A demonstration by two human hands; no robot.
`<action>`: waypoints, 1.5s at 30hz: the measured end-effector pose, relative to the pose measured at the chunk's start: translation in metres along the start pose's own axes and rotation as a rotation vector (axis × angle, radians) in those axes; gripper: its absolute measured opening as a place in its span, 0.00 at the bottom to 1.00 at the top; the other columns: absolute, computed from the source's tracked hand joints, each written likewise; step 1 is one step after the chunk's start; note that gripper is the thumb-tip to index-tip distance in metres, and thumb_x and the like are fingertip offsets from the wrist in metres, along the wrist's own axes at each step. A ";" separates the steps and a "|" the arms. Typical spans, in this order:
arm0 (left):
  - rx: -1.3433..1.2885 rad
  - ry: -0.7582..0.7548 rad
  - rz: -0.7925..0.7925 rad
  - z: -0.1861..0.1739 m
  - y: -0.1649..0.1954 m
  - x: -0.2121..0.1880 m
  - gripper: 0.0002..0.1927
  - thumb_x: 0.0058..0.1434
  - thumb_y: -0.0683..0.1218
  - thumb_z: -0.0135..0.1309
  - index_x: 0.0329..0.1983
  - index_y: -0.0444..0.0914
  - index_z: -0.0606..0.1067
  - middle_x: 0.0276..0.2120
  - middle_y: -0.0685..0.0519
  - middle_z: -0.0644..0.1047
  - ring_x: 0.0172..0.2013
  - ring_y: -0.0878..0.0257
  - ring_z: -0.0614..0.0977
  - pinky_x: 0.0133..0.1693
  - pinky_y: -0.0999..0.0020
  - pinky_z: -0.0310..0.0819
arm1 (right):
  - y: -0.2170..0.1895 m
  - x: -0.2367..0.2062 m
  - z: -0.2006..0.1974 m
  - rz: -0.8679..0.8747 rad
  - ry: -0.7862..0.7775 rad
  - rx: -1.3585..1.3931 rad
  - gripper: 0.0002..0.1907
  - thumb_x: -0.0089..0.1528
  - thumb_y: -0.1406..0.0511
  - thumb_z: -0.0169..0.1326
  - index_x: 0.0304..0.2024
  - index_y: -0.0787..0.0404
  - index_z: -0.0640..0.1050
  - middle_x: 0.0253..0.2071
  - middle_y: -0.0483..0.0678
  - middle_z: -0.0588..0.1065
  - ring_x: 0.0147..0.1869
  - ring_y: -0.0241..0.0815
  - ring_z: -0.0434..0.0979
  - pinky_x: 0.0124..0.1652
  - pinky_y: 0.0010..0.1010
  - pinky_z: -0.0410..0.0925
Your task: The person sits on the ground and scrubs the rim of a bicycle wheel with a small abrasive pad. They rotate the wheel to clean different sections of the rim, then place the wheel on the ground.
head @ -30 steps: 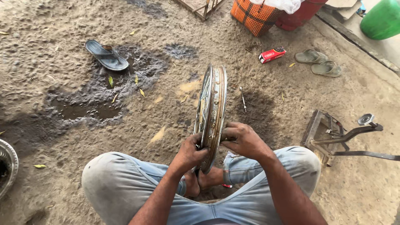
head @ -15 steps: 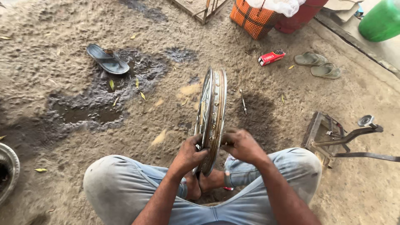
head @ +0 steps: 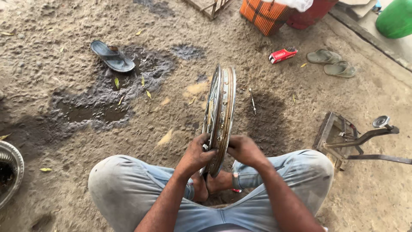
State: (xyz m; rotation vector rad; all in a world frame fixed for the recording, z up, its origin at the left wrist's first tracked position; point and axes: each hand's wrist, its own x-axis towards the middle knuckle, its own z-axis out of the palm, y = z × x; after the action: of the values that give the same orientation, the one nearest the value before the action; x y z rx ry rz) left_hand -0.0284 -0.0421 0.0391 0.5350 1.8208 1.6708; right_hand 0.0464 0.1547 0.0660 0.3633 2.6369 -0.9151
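A small red rectangular carton with pale printing lies flat on the sandy ground in the upper right of the frame, just left of a pair of grey-green rubber sandals. Above it, at the top edge, stands an orange woven plastic basket beside a dark red container; a bright green rounded plastic vessel fills the top right corner.

In the centre of the frame a bare round metal wheel rim stands upright on its edge, seen nearly edge-on. Its silvery surface is dulled and spotted with brown rust, and a row of small spoke holes runs along its channel. Its lower end sits between the feet of a seated person in pale blue jeans at the bottom of the frame.

The left hand is curled closed around the rim's near left edge, fingers wrapped over the metal. The right hand is pressed against the rim's right side with fingers bent; it seems to grip the edge, though the fingertips are hidden.

A single blue-grey flip-flop lies in the upper left beside a dark wet patch. A thin metal spoke lies right of the rim. A rusty metal-frame stand sits at the right edge, and a ribbed metal basin at the left edge.
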 end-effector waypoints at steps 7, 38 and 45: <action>0.023 -0.080 -0.050 -0.002 0.009 -0.001 0.15 0.55 0.42 0.59 0.47 0.34 0.80 0.32 0.50 0.84 0.33 0.65 0.84 0.39 0.68 0.80 | -0.001 -0.015 -0.039 -0.181 0.037 0.064 0.10 0.54 0.69 0.67 0.39 0.59 0.84 0.34 0.47 0.81 0.37 0.40 0.83 0.40 0.33 0.77; 0.227 0.317 0.399 0.036 0.018 0.013 0.14 0.62 0.50 0.58 0.39 0.32 0.79 0.43 0.44 0.79 0.40 0.49 0.83 0.41 0.57 0.76 | 0.059 0.019 0.021 -0.072 0.221 0.239 0.14 0.61 0.61 0.59 0.29 0.68 0.81 0.19 0.48 0.74 0.24 0.32 0.69 0.25 0.33 0.66; 0.248 0.355 0.353 0.042 0.009 0.016 0.17 0.63 0.52 0.57 0.41 0.32 0.79 0.43 0.42 0.79 0.42 0.44 0.83 0.43 0.54 0.75 | 0.049 0.014 0.008 -0.128 0.282 0.249 0.17 0.61 0.59 0.60 0.30 0.69 0.81 0.20 0.49 0.75 0.26 0.30 0.68 0.27 0.31 0.66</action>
State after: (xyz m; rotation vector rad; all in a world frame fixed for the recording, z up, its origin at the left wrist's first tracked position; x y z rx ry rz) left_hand -0.0127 0.0005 0.0447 0.7380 2.3191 1.8727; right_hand 0.0515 0.1890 0.0278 0.4135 2.8302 -1.3293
